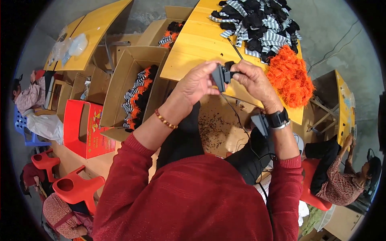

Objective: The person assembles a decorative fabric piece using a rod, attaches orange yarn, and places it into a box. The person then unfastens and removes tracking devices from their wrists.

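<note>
Over the near edge of the table, both hands meet at a small dark grey wedge-shaped device (218, 78) with a black strap. My left hand (194, 82) has its thumb and fingers curled against the device's left side. My right hand (256, 80) pinches the black strap on the other side. A similar grey device (260, 123) with a dark cable hangs by my right wrist, beside a black wristband (277, 118). Right of my right hand lies a pile of orange fringed material (290, 78). Beyond it are black pieces with grey-and-white striped strips (261, 26).
The yellow table (189, 50) stands ahead. Left of it, a cardboard box (116, 76) holds striped, orange and black pieces, near a red box (76, 132) and red stools (78, 184). A cable (237, 112) hangs below my hands. Other people sit at left and right (348, 180).
</note>
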Available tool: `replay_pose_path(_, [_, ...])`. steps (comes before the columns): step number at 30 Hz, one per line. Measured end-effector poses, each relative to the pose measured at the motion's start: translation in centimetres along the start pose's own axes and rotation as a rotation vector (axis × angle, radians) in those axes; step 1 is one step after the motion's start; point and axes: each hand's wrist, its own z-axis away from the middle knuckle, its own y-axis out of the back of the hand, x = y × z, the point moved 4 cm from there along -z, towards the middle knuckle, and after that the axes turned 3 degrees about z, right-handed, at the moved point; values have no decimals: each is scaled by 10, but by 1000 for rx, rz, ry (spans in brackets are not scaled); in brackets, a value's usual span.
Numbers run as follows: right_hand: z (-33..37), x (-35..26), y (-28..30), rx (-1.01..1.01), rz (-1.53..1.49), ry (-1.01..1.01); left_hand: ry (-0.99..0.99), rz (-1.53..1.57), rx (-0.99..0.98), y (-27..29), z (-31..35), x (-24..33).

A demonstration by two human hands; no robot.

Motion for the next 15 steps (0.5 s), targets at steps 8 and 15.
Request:
replay_pose_path(8, [-47,65,-6,148,-26,-43,-322,-438,229,15,-53,23])
replay_pose_path(15, [-73,104,-12,318,94,-82,-532,-880,409,32,-92,36])
